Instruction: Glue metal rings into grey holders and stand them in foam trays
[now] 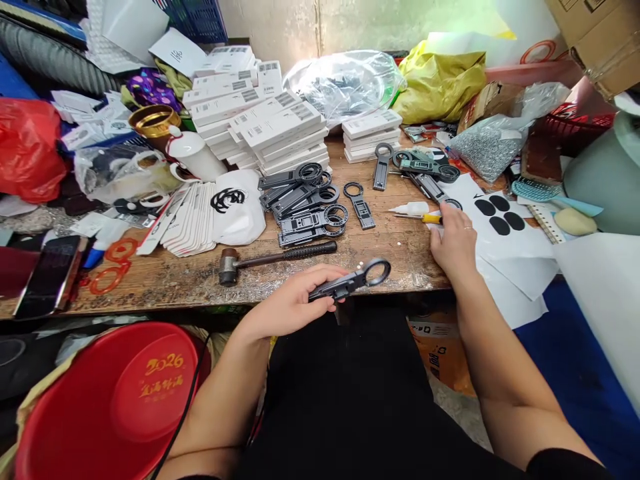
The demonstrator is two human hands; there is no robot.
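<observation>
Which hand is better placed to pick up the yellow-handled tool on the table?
Probably the right hand: it is right beside the handle of the yellow-handled tool. The left hand is farther off and already holds a gray ringed part.

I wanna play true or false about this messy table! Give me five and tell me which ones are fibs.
1. The right hand holds the hammer. False: the hammer lies on the table; that hand is by the yellow-handled tool.
2. The left hand holds a gray ringed part. True.
3. Black ovals lie on white paper. True.
4. The basin is blue. False: it is red.
5. White boxes are stacked on the table. True.
</observation>
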